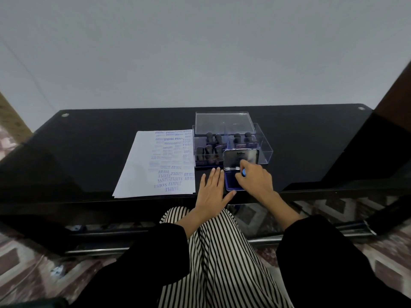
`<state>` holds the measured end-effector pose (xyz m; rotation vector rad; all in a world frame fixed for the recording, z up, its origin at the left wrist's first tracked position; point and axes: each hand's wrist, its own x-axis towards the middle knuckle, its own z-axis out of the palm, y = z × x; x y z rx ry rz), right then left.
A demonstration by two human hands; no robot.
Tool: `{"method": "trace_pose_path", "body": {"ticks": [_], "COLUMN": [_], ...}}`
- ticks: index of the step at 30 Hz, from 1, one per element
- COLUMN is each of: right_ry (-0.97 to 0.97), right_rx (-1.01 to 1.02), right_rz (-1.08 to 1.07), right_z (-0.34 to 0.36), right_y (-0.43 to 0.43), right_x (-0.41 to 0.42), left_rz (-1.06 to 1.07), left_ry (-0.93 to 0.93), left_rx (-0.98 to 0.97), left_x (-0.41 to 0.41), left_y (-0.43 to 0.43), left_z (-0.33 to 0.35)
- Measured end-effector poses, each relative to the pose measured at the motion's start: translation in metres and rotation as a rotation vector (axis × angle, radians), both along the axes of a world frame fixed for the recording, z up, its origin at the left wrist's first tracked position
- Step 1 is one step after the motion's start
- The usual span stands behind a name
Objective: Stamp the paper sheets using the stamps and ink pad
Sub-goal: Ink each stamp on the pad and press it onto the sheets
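Right hand: where the ink pad sits open at the near edge of the desk, the right hand (255, 178) is bunched over it, fingers pinched round a stamp with a blue top (244, 172) that is held down over the blue pad.
Left hand: the left hand (212, 190) lies flat, fingers spread a little, just left of the ink pad (231, 185), with its thumb touching the pad's near left corner.
Ink pad lid: the hinged lid (241, 157) stands tilted up on the far side (some dark lettering shows on it, too small to read fully).
Paper sheets: the paper sheets (155, 165) lie on the left, close beside the left hand, already carrying blue marks such as "SAMPLE" and "AIR MAIL".
Stamp box: a clear box (264, 150) beyond the pad holds the dark-handled stamps (213, 145) upright in compartments; its clear lid (224, 122) rests on the far side.
Desk: the black glossy desk (89, 147) carries everything.
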<state>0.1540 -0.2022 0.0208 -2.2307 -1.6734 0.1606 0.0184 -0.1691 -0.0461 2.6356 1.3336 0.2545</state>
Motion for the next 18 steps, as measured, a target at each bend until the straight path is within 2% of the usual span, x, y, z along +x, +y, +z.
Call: {"method": "trace_pose_path", "body": {"ticks": [3, 7, 18], "right_ry": [0.013, -0.083, -0.081], "right_rx": [0.057, 0.154, 0.106], "right_rz": [-0.046, -0.104, -0.064], "right_z": [-0.006, -0.015, -0.009], "right_y": [0.001, 0.004, 0.028], "right_x": [-0.003, -0.008, 0.008], "left_rz": [0.008, 0.006, 0.0], "left_ry": [0.021, 0.016, 0.019], "left_rx": [0.019, 0.02, 0.034], "left_x": [0.001, 0.001, 0.0], "left_y": [-0.001, -0.001, -0.001], "left_z": [-0.001, 0.0, 0.001]}}
